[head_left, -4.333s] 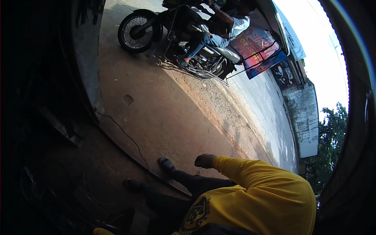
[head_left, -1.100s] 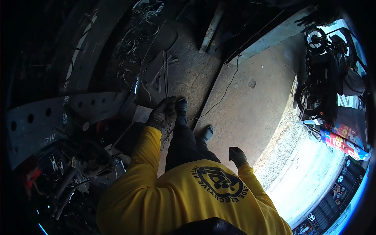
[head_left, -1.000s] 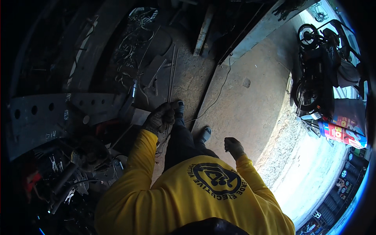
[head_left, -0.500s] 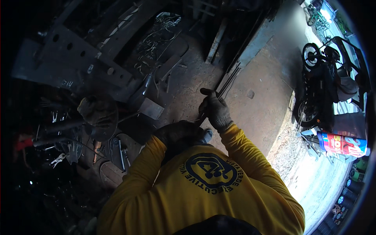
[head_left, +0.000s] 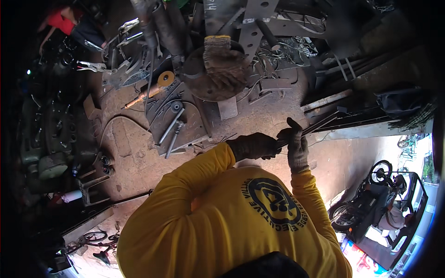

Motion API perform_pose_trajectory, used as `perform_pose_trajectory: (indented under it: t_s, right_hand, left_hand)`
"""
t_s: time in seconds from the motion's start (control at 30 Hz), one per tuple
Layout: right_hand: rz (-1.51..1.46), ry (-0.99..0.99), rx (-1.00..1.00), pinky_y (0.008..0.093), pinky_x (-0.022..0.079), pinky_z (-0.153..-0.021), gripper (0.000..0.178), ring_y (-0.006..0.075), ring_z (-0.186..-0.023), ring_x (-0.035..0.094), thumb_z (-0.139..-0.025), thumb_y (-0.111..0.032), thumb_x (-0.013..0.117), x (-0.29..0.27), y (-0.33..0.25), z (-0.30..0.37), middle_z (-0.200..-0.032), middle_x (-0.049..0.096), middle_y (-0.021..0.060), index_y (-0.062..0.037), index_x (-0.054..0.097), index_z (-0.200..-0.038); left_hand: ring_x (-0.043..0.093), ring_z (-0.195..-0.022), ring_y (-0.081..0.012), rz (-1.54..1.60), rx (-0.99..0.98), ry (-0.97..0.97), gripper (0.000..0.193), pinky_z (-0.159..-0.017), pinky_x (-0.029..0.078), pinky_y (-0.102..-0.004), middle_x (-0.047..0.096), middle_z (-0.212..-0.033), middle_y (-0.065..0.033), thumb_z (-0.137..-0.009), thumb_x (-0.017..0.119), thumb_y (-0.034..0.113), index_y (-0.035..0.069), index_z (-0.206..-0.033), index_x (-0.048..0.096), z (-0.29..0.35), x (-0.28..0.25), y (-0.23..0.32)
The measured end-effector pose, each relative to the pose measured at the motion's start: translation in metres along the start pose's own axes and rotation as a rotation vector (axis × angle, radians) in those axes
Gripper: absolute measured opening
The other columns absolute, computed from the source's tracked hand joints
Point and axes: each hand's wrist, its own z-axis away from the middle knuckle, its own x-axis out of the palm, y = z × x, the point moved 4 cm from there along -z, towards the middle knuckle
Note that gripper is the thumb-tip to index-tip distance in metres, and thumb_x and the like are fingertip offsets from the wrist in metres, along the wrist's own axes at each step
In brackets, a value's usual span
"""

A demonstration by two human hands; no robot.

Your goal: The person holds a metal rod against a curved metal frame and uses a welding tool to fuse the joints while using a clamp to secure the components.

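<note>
Both my hands wear dark work gloves and meet in front of my chest, in yellow sleeves. My left hand point(head_left: 257, 146) is closed around the near end of a bundle of thin dark metal rods point(head_left: 324, 122). Right beside it, my right hand point(head_left: 296, 147) grips the same rods with the thumb sticking up. The rods slant away to the far right, and their ends inside the gloves are hidden. Ahead of my hands, a worn brown glove point(head_left: 225, 67) lies on a round dark metal stool top point(head_left: 194, 69).
Left of the stool lies an orange grinder point(head_left: 147, 91) with a yellow disc. A metal plate point(head_left: 185, 121) on the floor bears steel bar tools point(head_left: 171, 132). A person in red point(head_left: 62, 21) is at the far left. A motorcycle with sidecar point(head_left: 384, 199) stands at right.
My view has swung to the right, so the stool and tools now appear nearer the middle. Both hands still hold the rods, which now lie flatter across the picture.
</note>
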Motion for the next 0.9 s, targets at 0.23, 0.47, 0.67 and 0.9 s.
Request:
perform_pose_trajectory:
  t_s: [0.23,0.47,0.67,0.9]
  right_hand:
    - [0.003,-0.139,0.077,0.0318,0.056,-0.086,0.064,0.0183,-0.09,0.072,-0.11,-0.05,0.036,0.136,0.004,0.016,-0.102,0.072,0.0122,0.0028,0.049,-0.144]
    - [-0.017,-0.123,0.183,0.0332,0.057,-0.087,0.068,0.0187,-0.093,0.071,-0.109,-0.054,0.036,0.187,0.004,0.034,-0.104,0.072,0.012,0.0022,0.049,-0.144]
    - [-0.01,0.112,0.302,0.0293,0.055,-0.081,0.053,0.0126,-0.079,0.065,-0.109,-0.048,0.045,0.155,0.016,0.045,-0.087,0.068,0.0044,-0.006,0.059,-0.138]
    - [0.113,0.185,0.4,0.0246,0.05,-0.066,0.052,0.0084,-0.063,0.058,-0.109,-0.047,0.047,0.103,0.037,0.063,-0.066,0.058,-0.0014,-0.0054,0.061,-0.136]
  left_hand:
    - [0.069,-0.093,-0.0185,-0.174,0.161,0.127,0.026,-0.085,0.055,-0.0351,0.073,-0.101,-0.0102,-0.101,0.066,0.025,0.006,-0.117,0.071,0.121,-0.07,-0.078]
    - [0.069,-0.094,-0.0131,-0.316,0.246,0.144,0.029,-0.083,0.057,-0.0328,0.072,-0.101,-0.0034,-0.103,0.064,0.026,0.002,-0.118,0.069,0.202,-0.09,-0.064]
    - [0.068,-0.086,-0.0144,0.024,0.018,0.415,0.038,-0.082,0.056,-0.0321,0.07,-0.097,-0.0039,-0.101,0.066,0.04,0.003,-0.109,0.069,0.243,-0.11,-0.148]
    - [0.068,-0.088,-0.0161,0.556,-0.387,0.795,0.038,-0.08,0.058,-0.0334,0.069,-0.1,-0.0042,-0.099,0.067,0.038,0.004,-0.115,0.066,0.333,-0.093,-0.25]
